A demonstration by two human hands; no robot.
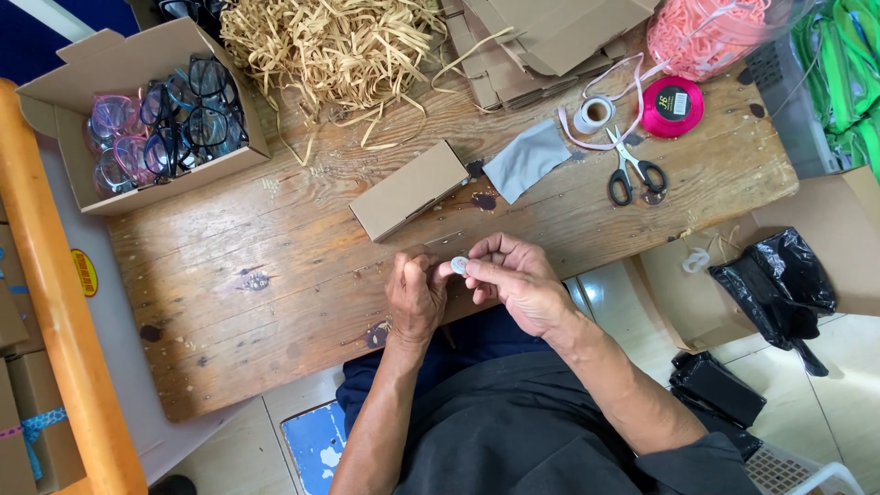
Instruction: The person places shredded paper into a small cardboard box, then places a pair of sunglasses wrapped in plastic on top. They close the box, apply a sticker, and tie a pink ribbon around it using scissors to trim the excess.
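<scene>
Hands (pixel 463 284) pinch small disc (pixel 459 266) over worn wooden table (pixel 275 275).

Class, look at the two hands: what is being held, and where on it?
A small white disc, pinched at its edge by the right hand fingertips; the left hand touches it.

Brown wooden bench (pixel 275 284) — dark stains. Tan box (pixel 408 190), grey cloth (pixel 524 160), magenta ribbon spool (pixel 672 106), black-handled scissors (pixel 632 174) — straw-coloured paper shreds (pixel 330 46).
</scene>
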